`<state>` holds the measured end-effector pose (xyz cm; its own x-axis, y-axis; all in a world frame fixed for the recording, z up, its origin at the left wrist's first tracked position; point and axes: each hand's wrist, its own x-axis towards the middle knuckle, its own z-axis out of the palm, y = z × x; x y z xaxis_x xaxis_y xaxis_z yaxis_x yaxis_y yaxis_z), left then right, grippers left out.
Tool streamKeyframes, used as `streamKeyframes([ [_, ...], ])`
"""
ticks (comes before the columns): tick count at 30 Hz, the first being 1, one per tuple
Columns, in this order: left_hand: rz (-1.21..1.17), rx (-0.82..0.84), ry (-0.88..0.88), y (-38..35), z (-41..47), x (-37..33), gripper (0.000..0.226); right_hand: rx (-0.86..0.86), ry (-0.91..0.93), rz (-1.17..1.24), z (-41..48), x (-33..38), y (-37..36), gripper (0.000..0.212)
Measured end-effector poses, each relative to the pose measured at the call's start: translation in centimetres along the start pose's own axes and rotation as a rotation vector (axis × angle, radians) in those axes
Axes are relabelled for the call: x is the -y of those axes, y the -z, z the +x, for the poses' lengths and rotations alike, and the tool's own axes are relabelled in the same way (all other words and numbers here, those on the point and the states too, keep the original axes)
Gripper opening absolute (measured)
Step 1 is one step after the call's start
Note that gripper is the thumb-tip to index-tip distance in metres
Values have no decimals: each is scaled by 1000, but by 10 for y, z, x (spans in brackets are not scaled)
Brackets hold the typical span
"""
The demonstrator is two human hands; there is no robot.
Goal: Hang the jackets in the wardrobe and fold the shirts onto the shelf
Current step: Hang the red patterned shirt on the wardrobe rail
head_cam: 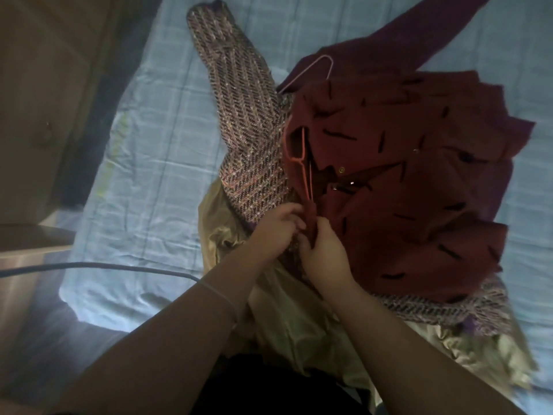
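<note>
Both hands, left hand point(276, 227) and right hand point(321, 248), pinch the maroon jacket point(404, 187) edge below its pink hanger point(302, 157), atop the bed's point(149, 145) pile; soft, weighty cloth, best gripped by the hanger.

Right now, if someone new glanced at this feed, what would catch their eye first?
A dark red jacket with black dash marks tops a heap of clothes on the pale blue bedsheet, a coral hanger poking from its collar. Both hands, left hand and right hand, pinch its near edge. A tweed jacket stretches a sleeve toward the upper left.
</note>
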<state>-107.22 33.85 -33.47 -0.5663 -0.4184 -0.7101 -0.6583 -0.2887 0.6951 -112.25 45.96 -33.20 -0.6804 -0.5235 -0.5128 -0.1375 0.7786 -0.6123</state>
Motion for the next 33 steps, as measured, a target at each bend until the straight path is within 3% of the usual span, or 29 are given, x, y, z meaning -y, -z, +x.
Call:
streamKeyframes([
  [4,235,3,-208,21,-11,-35,52,-118,40,110,-7,16,34,22],
  [7,342,-51,-357,34,-20,-73,36,-189,58,156,-13,27,74,20],
  [12,411,-164,-476,35,-33,-156,39,-272,109,103,-28,42,164,16],
  [18,801,-184,-747,-2,-60,-256,86,-508,254,-1,-79,60,282,20],
  [21,880,-191,-946,-20,-86,-302,94,-591,364,-39,-116,65,341,17],
  [24,963,-150,-1140,-31,-119,-354,76,-586,441,-60,-155,66,400,27],
  [28,912,-66,-1233,-33,-169,-406,29,-597,544,-68,-195,76,463,26],
  [30,905,-94,-1248,-25,-194,-422,12,-618,579,-55,-202,86,482,27],
  [33,902,-252,-1296,-1,-233,-433,10,-667,619,-143,-192,110,498,26],
])
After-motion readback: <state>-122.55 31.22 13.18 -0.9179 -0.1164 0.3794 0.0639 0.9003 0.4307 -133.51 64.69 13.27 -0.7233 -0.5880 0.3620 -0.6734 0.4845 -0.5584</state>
